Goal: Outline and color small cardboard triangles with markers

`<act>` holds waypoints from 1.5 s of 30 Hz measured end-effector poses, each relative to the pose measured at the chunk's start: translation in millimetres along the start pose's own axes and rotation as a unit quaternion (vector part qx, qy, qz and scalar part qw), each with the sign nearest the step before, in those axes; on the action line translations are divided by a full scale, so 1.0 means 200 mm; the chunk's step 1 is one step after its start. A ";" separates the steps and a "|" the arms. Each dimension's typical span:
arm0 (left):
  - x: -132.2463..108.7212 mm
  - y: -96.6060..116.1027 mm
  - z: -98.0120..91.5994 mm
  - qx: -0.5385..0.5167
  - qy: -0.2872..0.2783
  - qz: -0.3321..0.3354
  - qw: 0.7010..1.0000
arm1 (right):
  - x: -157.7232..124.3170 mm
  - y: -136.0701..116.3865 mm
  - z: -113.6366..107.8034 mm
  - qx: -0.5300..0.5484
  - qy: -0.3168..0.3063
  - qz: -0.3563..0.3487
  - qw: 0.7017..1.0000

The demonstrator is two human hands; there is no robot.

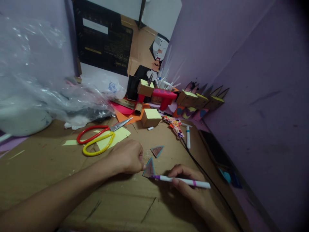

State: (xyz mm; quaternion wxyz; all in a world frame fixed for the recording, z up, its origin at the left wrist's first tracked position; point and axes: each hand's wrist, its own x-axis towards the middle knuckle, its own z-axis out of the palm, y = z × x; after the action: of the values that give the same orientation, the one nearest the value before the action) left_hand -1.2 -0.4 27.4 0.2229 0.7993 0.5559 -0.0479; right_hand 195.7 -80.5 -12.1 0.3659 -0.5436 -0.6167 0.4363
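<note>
Between my hands lies a small brown paper triangle (149, 168) with blue edges. My left hand (129, 157) is closed, its thumb pressing on the triangle's left side. What its curled fingers hold, if anything, is hidden. My right hand (188, 182) grips a white marker pen (183, 181) with a purple band, and its purple tip touches or nearly touches the triangle's lower right corner. A second brown triangle (157, 151) with blue edges rests just beyond the first. Behind it stand a small cardboard box (151, 118) with a pale yellow top and a white pen cap (150, 128).
Scissors (103, 135) with red and yellow handles lie on yellow paper at left. A patterned glue gun (175, 125) trails a black cord beside my right hand. Another marker (188, 138), a phone (214, 148), several cardboard figures (188, 96) and plastic wrapping (60, 80) surround the cardboard surface (116, 199).
</note>
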 end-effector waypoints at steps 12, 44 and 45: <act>-0.01 0.01 0.00 -0.003 -0.004 -0.003 1.000 | 0.00 0.01 0.01 -0.029 -0.007 -0.002 1.000; -0.01 0.01 -0.01 0.000 -0.007 0.006 1.000 | 0.00 -0.04 0.02 -0.100 -0.025 -0.079 0.992; 0.00 0.01 -0.01 -0.001 -0.007 0.007 1.000 | 0.00 -0.03 0.01 -0.096 -0.021 -0.076 0.992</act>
State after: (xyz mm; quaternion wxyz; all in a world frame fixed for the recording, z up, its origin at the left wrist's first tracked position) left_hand -0.2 -0.8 29.9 0.2282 0.8028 0.5485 -0.0517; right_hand 190.5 -80.4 -6.7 0.3313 -0.5183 -0.7029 0.3571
